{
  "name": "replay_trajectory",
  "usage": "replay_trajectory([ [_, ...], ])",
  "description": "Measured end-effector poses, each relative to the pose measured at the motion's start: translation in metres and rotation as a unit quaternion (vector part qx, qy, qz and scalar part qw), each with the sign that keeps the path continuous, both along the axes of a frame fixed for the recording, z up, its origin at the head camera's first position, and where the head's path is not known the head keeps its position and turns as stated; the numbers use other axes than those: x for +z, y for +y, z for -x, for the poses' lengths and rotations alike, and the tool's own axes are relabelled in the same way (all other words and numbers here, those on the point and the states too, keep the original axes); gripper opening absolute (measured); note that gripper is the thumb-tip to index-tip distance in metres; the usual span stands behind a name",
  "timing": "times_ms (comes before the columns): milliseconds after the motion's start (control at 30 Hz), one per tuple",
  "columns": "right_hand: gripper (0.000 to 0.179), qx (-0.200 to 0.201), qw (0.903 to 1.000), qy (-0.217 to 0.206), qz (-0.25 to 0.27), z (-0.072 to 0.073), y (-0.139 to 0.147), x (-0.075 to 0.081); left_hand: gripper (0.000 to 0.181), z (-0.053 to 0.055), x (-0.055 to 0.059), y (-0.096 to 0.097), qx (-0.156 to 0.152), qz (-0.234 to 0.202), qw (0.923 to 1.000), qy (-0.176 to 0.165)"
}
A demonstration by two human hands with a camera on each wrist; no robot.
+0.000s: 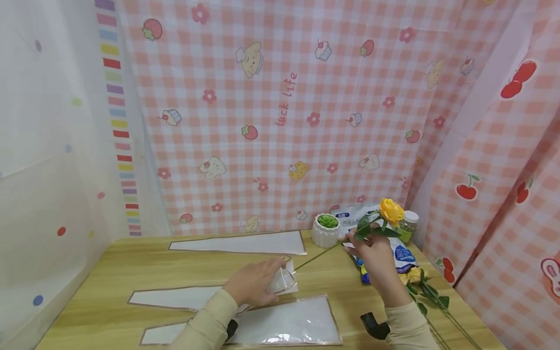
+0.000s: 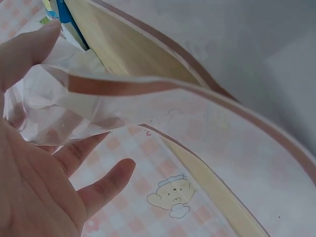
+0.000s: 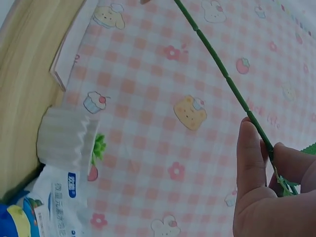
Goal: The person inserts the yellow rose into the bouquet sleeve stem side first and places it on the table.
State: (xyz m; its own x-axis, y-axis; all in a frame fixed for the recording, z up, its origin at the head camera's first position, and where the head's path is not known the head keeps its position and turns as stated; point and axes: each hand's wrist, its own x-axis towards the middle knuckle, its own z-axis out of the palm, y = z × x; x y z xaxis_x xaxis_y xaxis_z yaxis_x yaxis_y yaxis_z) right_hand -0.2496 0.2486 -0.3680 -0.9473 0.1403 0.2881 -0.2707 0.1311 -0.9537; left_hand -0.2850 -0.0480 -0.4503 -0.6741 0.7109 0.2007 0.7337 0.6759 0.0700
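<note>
My right hand (image 1: pixel 372 253) pinches the green stem (image 3: pixel 212 52) of a yellow artificial rose (image 1: pixel 391 211) between thumb and fingers, just below its leaves. The bloom points up to the right, while the stem slants down leftward. Its lower end reaches the mouth of a clear flower sleeve (image 1: pixel 284 281) with brown edging. Around that mouth, my left hand (image 1: pixel 255 281) holds the film between thumb and fingers. The left wrist view shows the sleeve's film (image 2: pixel 54 106) bulging across the palm, its brown-edged rim (image 2: pixel 123 86) spread apart.
More flat tapered sleeves lie behind (image 1: pixel 245 243) and in front (image 1: pixel 288 323) of the left hand. At the back right stand a potted succulent (image 1: pixel 325 236), a white packet (image 1: pixel 350 216) and a lidded jar (image 1: pixel 408 223). Other yellow roses (image 1: pixel 413 275) lie at the right table edge.
</note>
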Motion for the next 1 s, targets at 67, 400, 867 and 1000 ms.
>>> replay_trajectory([
  [67,0.020,0.003,0.9998,-0.007,0.019,0.002,-0.004,-0.003,0.072,0.000,0.000,0.001,0.000,-0.001,1.0000,-0.004],
  [400,0.023,-0.002,0.9987,-0.023,0.046,0.011,-0.015,-0.017,0.076,0.001,0.001,0.002,-0.012,-0.008,0.9999,0.002],
  [867,0.013,0.038,0.9981,-0.045,0.020,0.015,-0.042,-0.044,0.077,0.002,0.004,0.004,-0.008,-0.028,0.9996,0.000],
  [1000,0.013,0.046,0.9980,-0.041,0.016,0.016,-0.051,-0.054,0.071,0.003,0.007,0.004,-0.011,-0.032,0.9994,-0.001],
])
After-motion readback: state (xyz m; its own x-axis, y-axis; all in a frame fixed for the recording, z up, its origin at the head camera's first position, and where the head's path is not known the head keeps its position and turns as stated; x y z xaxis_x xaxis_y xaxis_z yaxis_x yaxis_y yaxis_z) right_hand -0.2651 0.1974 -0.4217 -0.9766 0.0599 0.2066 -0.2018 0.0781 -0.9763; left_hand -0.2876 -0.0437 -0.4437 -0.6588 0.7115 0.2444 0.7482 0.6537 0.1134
